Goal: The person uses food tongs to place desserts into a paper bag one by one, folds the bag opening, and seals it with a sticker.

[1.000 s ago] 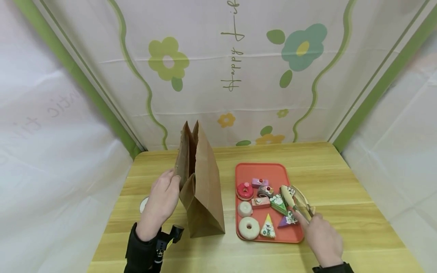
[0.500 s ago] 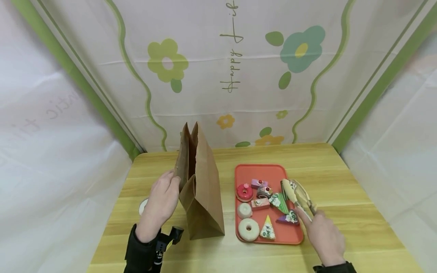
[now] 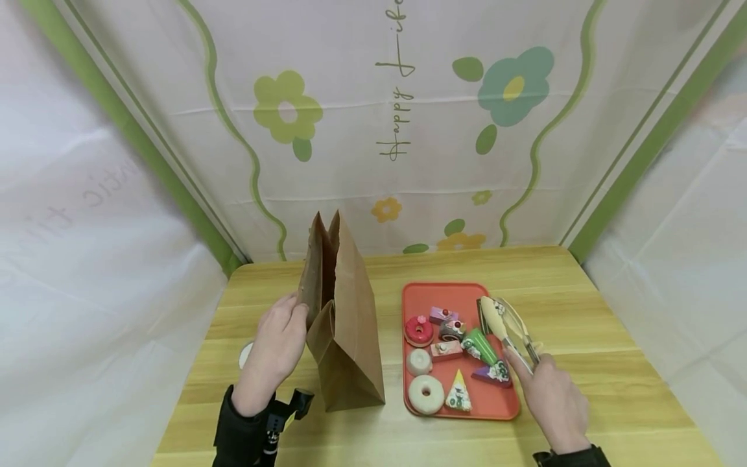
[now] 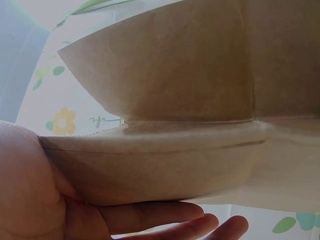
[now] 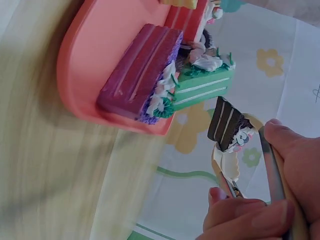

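Note:
My left hand (image 3: 279,337) grips the near left edge of an upright brown paper bag (image 3: 357,331). In the left wrist view its fingers (image 4: 155,216) lie along the outside of the bag. My right hand (image 3: 554,403) holds food tongs (image 3: 495,318) over the right side of a red tray (image 3: 423,295). Pinched in the tongs is a dark layered toy cake slice (image 5: 226,125), raised off the tray in the right wrist view. Nearest to it on the tray are a green cake slice (image 3: 481,346) and a purple cake slice (image 3: 493,373).
Also on the tray are a pink donut (image 3: 419,331), a white donut (image 3: 426,394), a yellow-tipped slice (image 3: 458,392) and several small cakes. A white round thing (image 3: 245,354) lies partly behind my left wrist. The wooden table (image 3: 595,324) ends at a patterned cloth wall.
The tongs have risen and moved away from me, lifting the dark cake slice off the tray. The green slice has turned round on the tray. My left hand and the bag stay in place.

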A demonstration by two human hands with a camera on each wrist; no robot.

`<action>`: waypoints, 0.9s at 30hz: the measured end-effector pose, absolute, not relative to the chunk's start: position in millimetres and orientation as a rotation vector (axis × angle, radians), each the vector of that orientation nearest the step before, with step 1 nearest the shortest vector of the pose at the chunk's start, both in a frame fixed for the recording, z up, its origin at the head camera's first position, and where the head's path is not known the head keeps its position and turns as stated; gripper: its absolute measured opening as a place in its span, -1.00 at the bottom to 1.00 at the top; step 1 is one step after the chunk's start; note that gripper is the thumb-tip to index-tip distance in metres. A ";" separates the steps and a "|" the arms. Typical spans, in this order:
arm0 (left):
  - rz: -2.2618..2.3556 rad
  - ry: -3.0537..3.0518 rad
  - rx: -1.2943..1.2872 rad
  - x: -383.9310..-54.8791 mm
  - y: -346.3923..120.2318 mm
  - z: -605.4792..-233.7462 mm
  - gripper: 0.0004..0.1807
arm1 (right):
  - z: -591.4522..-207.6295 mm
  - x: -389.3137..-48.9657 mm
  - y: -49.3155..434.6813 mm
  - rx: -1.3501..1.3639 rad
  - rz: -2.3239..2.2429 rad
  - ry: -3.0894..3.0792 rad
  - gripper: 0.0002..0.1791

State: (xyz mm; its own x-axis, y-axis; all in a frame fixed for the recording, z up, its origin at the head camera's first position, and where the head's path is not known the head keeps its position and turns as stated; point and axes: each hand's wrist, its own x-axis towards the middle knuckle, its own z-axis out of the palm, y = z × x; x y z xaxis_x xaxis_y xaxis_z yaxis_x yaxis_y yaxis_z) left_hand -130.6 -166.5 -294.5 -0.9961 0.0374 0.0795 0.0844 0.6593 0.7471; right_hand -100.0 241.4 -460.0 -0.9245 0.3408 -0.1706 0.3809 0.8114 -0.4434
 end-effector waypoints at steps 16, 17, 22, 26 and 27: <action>-1.285 -2.809 -0.113 -129.6 -167.2 -296.5 -0.52 | -442.7 -111.8 232.5 0.507 -0.896 2.854 0.07; -1.288 -2.809 -0.116 -129.5 -167.3 -296.3 -0.52 | -440.7 -112.6 230.8 0.500 -0.917 2.862 0.02; -1.280 -2.806 -0.124 -129.3 -167.9 -295.7 -0.53 | -424.6 -119.6 219.2 0.454 -1.013 2.918 -0.11; -1.246 -2.809 -0.134 -129.7 -169.2 -293.8 -0.54 | -407.3 -127.3 208.6 0.378 -1.082 2.954 -0.17; -1.237 -2.813 -0.137 -129.8 -169.6 -293.2 -0.55 | -403.2 -128.9 205.7 0.353 -1.097 2.969 -0.19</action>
